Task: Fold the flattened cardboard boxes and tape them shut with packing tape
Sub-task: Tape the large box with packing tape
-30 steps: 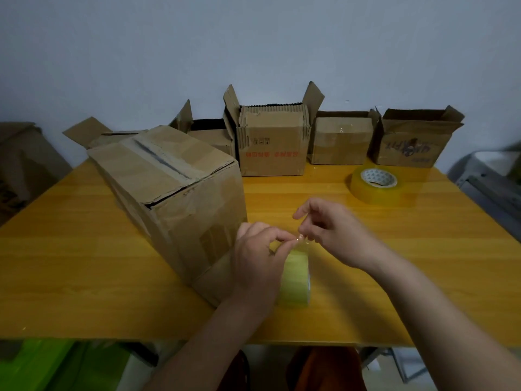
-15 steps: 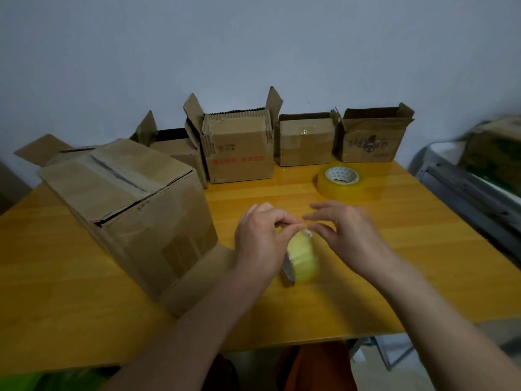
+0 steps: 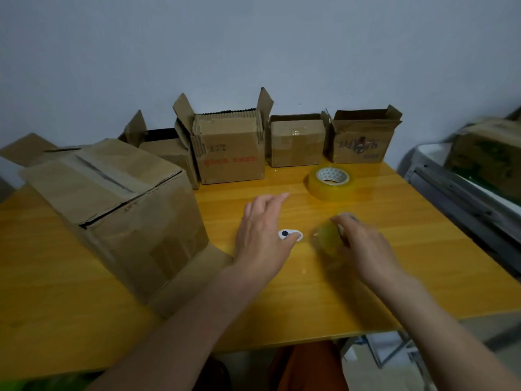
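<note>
The hands have parted since half a second ago: the left hand has let go of the small tape roll and now reaches forward over the bench, fingers straight and spread, holding nothing. The right hand, lower right of centre, now carries the roll alone, fingers curled round its yellowish rim; blur hides any loose end. A small white object with a dark dot lies just beside the left thumb; what it is cannot be told. At lower left stands the large cardboard box, tilted, its top flaps folded in with a dark seam open between them, apparently not yet taped. Farther back, right of centre, a bigger tape roll lies flat. Along the wall at the top stands a row of smaller boxes, several with flaps up. The roll looks light, stiff and slick, best held by its rim or through the core; the box is light but flexible, so its flaps likely need pressing down while taping.
</note>
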`<control>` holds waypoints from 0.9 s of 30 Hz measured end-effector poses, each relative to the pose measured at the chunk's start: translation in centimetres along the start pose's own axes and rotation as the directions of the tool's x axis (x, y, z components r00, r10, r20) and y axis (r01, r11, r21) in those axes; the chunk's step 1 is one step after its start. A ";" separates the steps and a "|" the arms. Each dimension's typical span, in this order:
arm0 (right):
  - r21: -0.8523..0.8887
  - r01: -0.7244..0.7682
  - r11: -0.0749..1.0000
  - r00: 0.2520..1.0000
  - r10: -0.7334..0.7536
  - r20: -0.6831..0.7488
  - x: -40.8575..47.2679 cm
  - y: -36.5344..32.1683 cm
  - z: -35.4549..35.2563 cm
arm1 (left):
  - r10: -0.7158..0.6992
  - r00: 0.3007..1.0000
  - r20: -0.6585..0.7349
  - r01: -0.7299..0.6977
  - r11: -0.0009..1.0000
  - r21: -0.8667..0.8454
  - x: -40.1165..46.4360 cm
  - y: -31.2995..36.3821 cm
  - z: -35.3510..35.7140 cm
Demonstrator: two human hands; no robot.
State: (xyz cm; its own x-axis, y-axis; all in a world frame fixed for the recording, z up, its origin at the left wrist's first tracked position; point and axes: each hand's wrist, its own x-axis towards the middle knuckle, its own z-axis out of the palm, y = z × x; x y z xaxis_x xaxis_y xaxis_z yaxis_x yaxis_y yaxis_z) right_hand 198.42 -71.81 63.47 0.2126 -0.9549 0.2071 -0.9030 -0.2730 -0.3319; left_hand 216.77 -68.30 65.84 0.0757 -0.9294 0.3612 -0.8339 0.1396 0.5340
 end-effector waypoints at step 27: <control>0.311 0.594 0.742 0.745 -0.653 0.136 4.6 -27.2 1.2 | -0.190 0.917 -0.351 0.284 0.928 0.239 -8.8 -15.3 -19.3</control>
State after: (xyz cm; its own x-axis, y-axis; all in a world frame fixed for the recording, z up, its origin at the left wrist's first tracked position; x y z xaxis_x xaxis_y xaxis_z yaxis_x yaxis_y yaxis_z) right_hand 224.43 -68.95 72.41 0.7989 -0.5487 0.2463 -0.4275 -0.8061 -0.4092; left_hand 239.43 -55.69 69.30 0.4198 -0.7590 0.4977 -0.8835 -0.2161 0.4155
